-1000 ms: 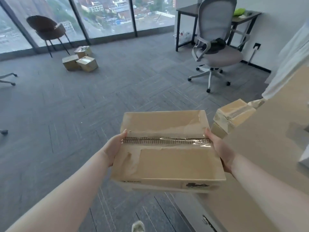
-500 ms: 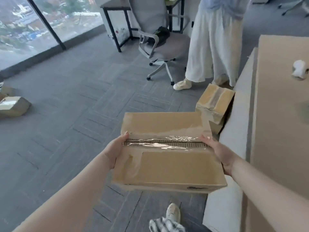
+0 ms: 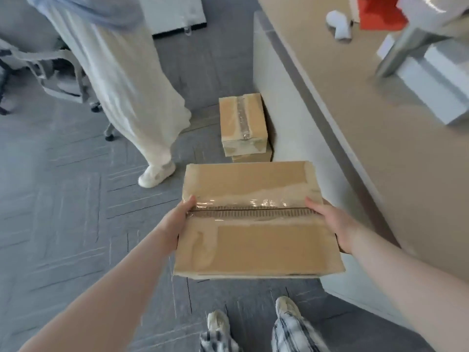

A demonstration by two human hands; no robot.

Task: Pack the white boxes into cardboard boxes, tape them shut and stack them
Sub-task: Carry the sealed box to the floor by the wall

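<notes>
I carry a flat cardboard box in front of me, its top seam closed with clear tape. My left hand grips its left side, thumb on top. My right hand grips its right side the same way. Ahead on the floor, a stack of two taped cardboard boxes stands against the side of the table. White boxes lie on the table at the upper right, blurred.
A beige table runs along my right. A person in a long white skirt stands to the left of the stack. An office chair is at far left. A white tape roll lies on the table.
My view has swung right and down while I hold the box. The floor stack now lies straight ahead and closer. Windows and far boxes have left view.
</notes>
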